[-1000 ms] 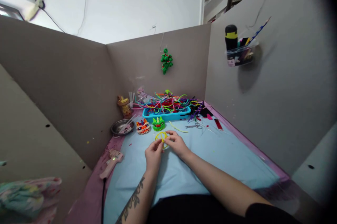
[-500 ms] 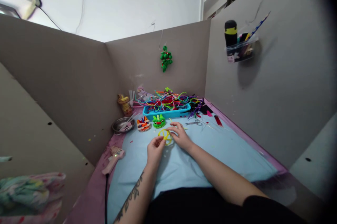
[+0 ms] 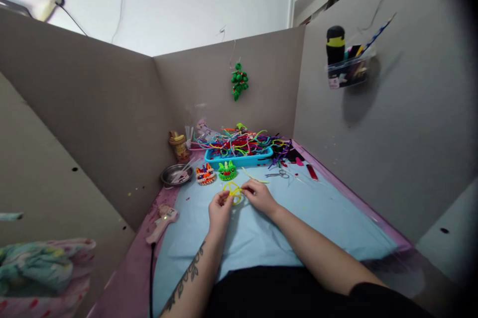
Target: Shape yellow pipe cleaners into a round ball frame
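Note:
Between my hands is a yellow ring with crossing spokes, apparently bent from pipe cleaners. My left hand pinches its lower left edge with thumb and fingers. At its right side, my right hand has its fingertips pressed together on the ring's edge. Just beyond stand a green animal head of pipe cleaners and an orange and white one. A loose pale yellow pipe cleaner lies past my right hand.
Behind the heads, a blue tray overflows with colourful pipe cleaners. Scissors lie right of it. At left are a metal bowl and a pink glue gun with a black cord. Grey partitions enclose the table.
My right hand's fingers have drawn together into a pinch at the ring's right side. My left hand keeps its hold. The whole view has shifted slightly.

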A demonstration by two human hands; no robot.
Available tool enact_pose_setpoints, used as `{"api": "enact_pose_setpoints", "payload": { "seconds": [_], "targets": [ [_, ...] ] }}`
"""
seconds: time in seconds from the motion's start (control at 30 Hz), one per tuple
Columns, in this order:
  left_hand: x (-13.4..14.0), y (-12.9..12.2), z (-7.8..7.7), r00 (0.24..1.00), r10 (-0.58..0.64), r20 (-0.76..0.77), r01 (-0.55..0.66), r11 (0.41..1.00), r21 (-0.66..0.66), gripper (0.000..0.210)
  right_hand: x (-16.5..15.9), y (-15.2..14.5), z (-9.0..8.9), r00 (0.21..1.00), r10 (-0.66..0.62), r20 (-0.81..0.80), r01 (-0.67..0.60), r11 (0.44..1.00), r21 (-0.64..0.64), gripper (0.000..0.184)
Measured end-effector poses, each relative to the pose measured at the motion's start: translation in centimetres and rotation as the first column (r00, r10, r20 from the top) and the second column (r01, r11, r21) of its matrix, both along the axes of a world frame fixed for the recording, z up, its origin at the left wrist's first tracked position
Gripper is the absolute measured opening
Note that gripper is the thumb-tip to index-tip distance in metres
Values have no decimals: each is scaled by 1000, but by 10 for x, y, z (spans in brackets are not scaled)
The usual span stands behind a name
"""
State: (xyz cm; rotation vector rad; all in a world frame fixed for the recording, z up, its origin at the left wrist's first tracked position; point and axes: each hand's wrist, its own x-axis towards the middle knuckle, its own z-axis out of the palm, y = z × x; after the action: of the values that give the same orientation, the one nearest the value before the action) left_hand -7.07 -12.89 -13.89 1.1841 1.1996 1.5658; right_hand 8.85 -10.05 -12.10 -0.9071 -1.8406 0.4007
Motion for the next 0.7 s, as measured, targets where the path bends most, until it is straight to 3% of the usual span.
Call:
{"api": "enact_pose_setpoints", "payload": {
  "seconds": [0.23,0.37,0.53,0.6,0.7],
  "targets": [
    [1,0,2,1000,-9,28,9,1000,-22,36,-6,-2,0,994,-30,-104,28,999,-18,9],
    [3,-2,4,1000,-15,26,16,999,-38,33,-7,-4,2,997,18,-81,-6,990,143,13],
    [4,-4,5,999,-7,52,9,999,-30,32,-8,-5,2,998,49,31,-57,938,342,19],
    [4,-4,5,998,0,62,2,999,-36,32,-10,-4,2,998,63,6,-61,945,320,19],
    [3,-4,6,999,8,54,-6,999,-35,32,-13,-3,1,994,53,-97,-34,981,189,15]
  ]
}}
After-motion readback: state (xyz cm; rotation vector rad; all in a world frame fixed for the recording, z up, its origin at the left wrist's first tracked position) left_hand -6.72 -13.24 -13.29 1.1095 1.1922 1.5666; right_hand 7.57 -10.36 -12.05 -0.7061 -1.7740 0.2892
